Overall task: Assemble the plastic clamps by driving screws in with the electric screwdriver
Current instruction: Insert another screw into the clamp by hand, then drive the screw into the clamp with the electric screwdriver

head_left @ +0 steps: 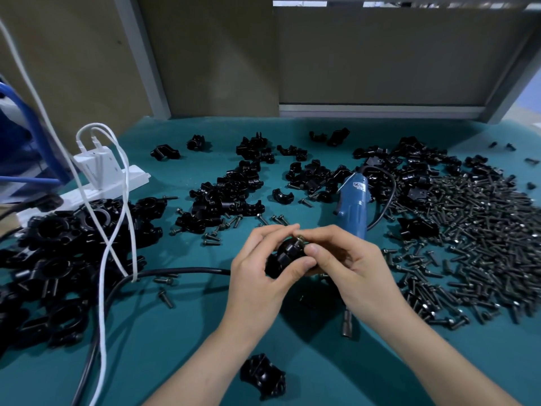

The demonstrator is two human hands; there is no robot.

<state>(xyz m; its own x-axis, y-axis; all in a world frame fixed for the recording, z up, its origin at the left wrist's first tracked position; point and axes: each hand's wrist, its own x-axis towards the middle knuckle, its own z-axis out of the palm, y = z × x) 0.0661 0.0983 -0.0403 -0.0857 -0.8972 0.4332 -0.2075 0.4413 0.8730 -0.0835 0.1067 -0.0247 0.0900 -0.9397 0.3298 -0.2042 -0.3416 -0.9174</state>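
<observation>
Clamp [285, 256], 1 black piece, sits just above the counter [322, 376] between my 2 hands. My left hand [260, 276] curls round it, hiding most of it. My right hand [351, 271] pinches 1 screw [300, 238] at its top. 1 blue electric screwdriver [352, 200] lies behind, partly covered by my right hand. Loose screws [483, 230] heap at right, too many to count.

Screws [468, 244] crowd 3 o'clock; clamps [58, 259] and cables [190, 270] block 9; screwdriver [352, 200] bars 1. Bare desk [175, 332] opens at 7.
</observation>
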